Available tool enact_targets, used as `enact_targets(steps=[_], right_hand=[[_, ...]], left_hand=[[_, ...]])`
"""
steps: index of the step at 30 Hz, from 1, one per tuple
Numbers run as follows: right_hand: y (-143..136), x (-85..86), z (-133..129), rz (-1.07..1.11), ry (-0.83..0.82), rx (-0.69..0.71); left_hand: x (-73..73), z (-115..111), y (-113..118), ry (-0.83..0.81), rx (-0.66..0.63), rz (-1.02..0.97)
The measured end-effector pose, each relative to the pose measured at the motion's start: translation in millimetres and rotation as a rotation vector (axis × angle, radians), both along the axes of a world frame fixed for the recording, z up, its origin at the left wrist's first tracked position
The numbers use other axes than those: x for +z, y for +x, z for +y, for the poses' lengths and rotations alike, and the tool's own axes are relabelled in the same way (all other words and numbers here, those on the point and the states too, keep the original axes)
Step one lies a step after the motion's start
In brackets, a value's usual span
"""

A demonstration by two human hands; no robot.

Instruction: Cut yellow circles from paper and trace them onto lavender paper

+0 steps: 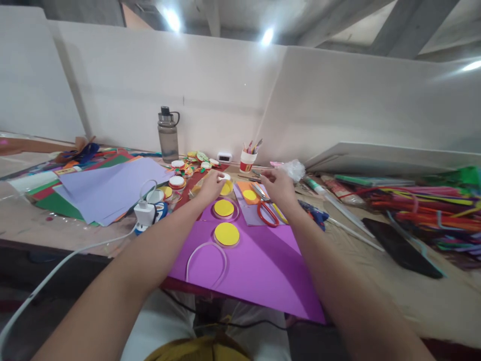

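Currently the left hand (212, 186) has its fingertips at the edge of a round yellow disc (227, 189); whether they grip it, I cannot tell. Apart from it, the right hand (278, 186) is near the red-handled metal scissors (267, 214), its hold likewise unclear. Two more round yellow discs (227, 233) lie nearer the person, the closest on a large purple sheet (259, 276).

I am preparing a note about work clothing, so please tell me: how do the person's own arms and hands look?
The left hand and right hand wear no gloves. Both forearms are bare, with no sleeve, watch or bracelet visible. A mustard-coloured garment shows at the bottom edge. Any rings are too small to make out.
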State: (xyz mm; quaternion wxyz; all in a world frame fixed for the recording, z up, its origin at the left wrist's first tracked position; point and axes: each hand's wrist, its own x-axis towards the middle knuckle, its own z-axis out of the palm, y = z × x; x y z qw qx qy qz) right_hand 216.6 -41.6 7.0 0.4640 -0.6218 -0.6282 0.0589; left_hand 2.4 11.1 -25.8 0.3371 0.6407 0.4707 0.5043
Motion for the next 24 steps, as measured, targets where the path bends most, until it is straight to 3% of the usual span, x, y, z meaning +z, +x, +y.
enact_targets(steps=[3,6,11,17,24], right_hand=[[10.8,-7.3,-12.2,-0.147,-0.095,-0.069],[14.0,-9.2,-20.3,-0.368,-0.291,-0.117],[9.7,-8.8,-24.6,-0.694,-0.516,-0.096],[12.5,-10.4,-24.0,-0.795,-0.583,-0.081],[11.4,-10.5,-24.4,-0.687,-0.695,-0.056]], left_hand=[[2.3,-0.7,-2.0,-0.013,0.035,0.049],[4.8,0.4,-4.9,-0.023,0.048,0.206],[4.0,5.5,-8.4,0.009,0.056,0.371],[3.8,5.2,-7.7,-0.017,0.056,0.502],[9.5,3.3,-11.1,-0.035,0.075,0.527]])
